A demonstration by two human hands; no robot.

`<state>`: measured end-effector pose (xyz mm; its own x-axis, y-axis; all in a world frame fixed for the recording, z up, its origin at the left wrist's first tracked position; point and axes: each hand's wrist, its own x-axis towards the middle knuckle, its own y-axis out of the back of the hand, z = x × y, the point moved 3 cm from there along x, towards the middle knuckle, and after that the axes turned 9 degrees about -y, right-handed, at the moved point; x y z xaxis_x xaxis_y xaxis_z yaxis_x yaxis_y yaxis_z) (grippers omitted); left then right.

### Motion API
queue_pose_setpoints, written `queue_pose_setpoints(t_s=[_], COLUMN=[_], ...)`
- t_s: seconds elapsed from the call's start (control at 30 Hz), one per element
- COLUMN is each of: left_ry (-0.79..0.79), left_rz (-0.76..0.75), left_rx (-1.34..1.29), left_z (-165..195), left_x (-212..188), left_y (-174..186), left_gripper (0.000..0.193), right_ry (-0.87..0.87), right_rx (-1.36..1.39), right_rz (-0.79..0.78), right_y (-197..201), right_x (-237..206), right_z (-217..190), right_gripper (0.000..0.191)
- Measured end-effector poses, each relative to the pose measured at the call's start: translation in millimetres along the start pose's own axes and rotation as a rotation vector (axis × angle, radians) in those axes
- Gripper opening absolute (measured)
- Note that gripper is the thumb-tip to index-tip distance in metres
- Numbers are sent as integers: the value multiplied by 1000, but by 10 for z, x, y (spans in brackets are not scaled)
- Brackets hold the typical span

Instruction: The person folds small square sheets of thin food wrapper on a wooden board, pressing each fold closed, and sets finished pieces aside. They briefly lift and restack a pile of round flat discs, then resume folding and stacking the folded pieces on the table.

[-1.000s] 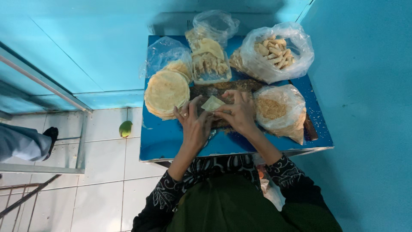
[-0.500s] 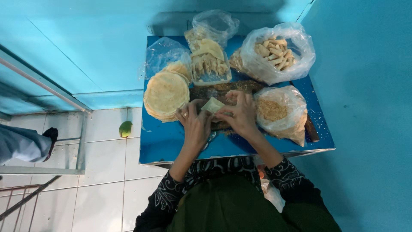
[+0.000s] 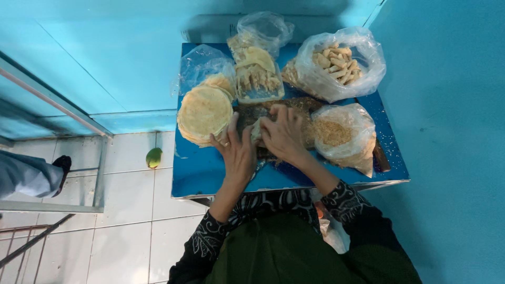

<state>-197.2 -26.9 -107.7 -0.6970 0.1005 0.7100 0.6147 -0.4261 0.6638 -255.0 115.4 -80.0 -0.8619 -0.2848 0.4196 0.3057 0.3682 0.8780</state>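
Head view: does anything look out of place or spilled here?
Yes. A small green fruit lies alone on the white tiled floor, left of the blue table. Crumbs are scattered on the table's right edge, near the bag of crumbs.

Both hands at centre frame: left hand (image 3: 239, 152) and right hand (image 3: 284, 134) pinch a pale wrapper (image 3: 257, 130) together over a dark tray (image 3: 294, 108) on the blue worktop (image 3: 210, 176). Stack of round wrappers (image 3: 204, 113) just left; crumb bag (image 3: 342, 134) right.
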Motion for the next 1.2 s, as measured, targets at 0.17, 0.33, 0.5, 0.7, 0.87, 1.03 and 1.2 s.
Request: queue_pose_setpoints(t_s=[0.17,0.33,0.5,0.7,0.87,1.03,1.2], left_ry=[14,33,61,44,85,93,99], left_rz=[11,1,-18,14,-29,-19,40], left_rx=[-3,-31,-41,-37,-59,-62,-92], left_z=[1,-40,-72,-121,-167,-207,-186], left_x=[-21,48,25,-65,-90,-130,-99], left_y=[69,114,-24,-155,-236,-322,-363], left_gripper=[29,23,21,22,25,28,19], right_ry=[-24,-81,187,308,319,-225,-389], right_rx=[-33,116,105,4,42,694,1302], right_rz=[-6,-85,30,68,-215,-482,-553], right_y=[-63,165,303,176,160,162,153], right_x=[121,281,79,-1,156,166,44], right_z=[-30,77,91,163,428,816,978], right_gripper=[26,32,24,18,13,14,23])
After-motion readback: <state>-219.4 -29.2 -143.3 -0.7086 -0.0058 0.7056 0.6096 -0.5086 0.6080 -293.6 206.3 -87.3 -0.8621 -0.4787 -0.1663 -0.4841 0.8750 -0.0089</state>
